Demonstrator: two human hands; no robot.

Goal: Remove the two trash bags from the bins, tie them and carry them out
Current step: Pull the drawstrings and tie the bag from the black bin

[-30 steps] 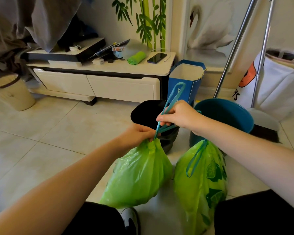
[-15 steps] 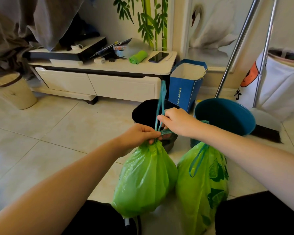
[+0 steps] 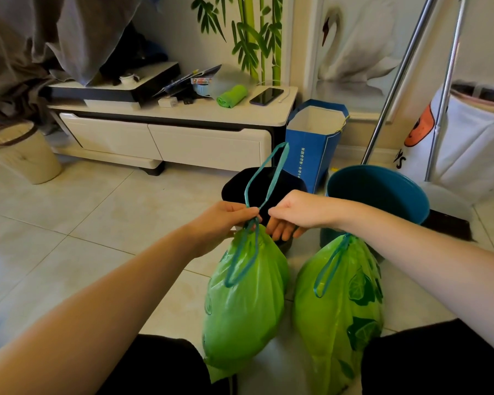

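Two full green trash bags stand on the tiled floor between my knees. My left hand (image 3: 226, 220) grips the gathered neck of the left bag (image 3: 243, 309). Its teal drawstring (image 3: 268, 172) rises in a loop between my hands, and a second loop hangs down the bag's front. My right hand (image 3: 294, 215) pinches the drawstring at the crossing with thumb and forefinger, its other fingers hanging loose. The right bag (image 3: 337, 309), printed with lemons, stands closed with its drawstring hanging. Behind the bags stand a black bin (image 3: 285, 181) and a teal bin (image 3: 382, 195), both without bags.
A blue paper bag (image 3: 311, 155) stands behind the bins beside a low white cabinet (image 3: 183, 143). Two metal poles (image 3: 394, 89) lean at the right, with a white laundry bag (image 3: 474, 143) behind them. A beige basket (image 3: 20, 155) sits at far left.
The drawstring, pulled straight up a moment ago, now forms one loop standing between my hands and another hanging over the bag. My right hand has moved slightly right and its lower fingers have loosened.
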